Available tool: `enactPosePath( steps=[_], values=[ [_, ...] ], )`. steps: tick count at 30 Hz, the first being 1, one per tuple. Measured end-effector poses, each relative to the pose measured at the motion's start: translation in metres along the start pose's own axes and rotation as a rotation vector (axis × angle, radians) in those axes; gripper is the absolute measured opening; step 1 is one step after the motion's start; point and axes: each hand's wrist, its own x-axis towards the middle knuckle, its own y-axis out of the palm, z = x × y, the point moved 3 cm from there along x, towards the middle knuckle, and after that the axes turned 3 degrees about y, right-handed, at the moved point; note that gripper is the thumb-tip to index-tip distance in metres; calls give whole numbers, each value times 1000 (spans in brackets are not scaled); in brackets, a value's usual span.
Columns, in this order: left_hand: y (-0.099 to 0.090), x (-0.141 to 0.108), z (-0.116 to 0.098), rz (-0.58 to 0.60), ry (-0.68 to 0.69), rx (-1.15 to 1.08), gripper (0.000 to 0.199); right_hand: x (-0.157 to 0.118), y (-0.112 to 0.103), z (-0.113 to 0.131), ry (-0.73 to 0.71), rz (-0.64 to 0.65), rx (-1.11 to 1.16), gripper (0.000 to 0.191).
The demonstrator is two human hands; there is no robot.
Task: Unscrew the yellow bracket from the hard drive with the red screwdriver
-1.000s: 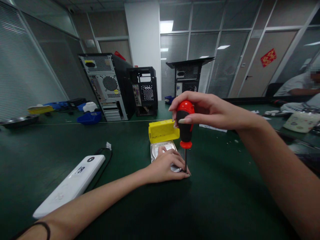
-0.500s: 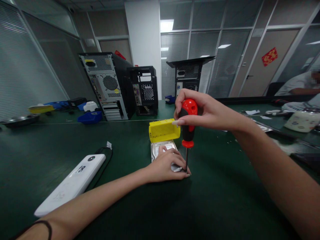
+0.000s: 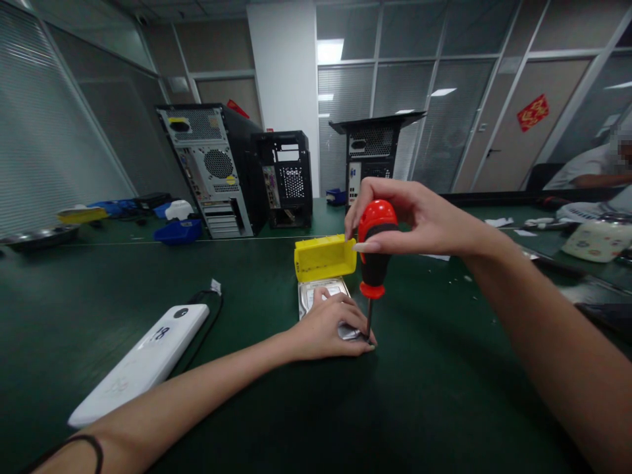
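Observation:
My right hand (image 3: 395, 217) grips the red and black handle of a screwdriver (image 3: 376, 263), which stands nearly upright. The tip of its shaft points down at the near right corner of a silver hard drive (image 3: 307, 299). Over that drive lies my left hand (image 3: 330, 326), its fingers wrapped round the near edge and holding it on the green table. Part of the drive and the screwdriver tip are hidden by the left fingers. Just behind the drive stands a yellow plastic bin (image 3: 323, 258), tipped on its side with its opening towards me.
To the left lies a white power bank (image 3: 143, 362) with a black cable. Computer cases (image 3: 214, 171) stand at the back, beside a blue bin (image 3: 178, 230). At the right are a patterned pot (image 3: 600, 237), paper scraps and a seated person (image 3: 587, 164).
The screwdriver handle has turned in my right hand and dropped slightly, and the right fingers have shifted round it. My left hand and the hard drive stay in place.

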Motion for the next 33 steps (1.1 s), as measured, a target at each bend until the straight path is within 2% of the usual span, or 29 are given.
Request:
enactPosePath(
  steps=[8,12,14,20,27,33],
  values=[
    [0,0,-2,-7,9,32,13,4,6,2,-123,-4,30,23],
    [0,0,-1,9,13,40,14,-1,1,-1,6,112,159,27],
    [0,0,0,15,14,36,14,-5,-2,-2,60,147,155,29],
    [-2,0,1,17,5,-30,19,-7,-11,3,36,-7,-108,24],
    [-2,1,3,-22,-32,-126,15,-2,-6,5,-68,-116,-203,18],
    [-1,2,3,-45,-65,-119,16,0,-3,9,-84,-102,-228,19]
  ],
)
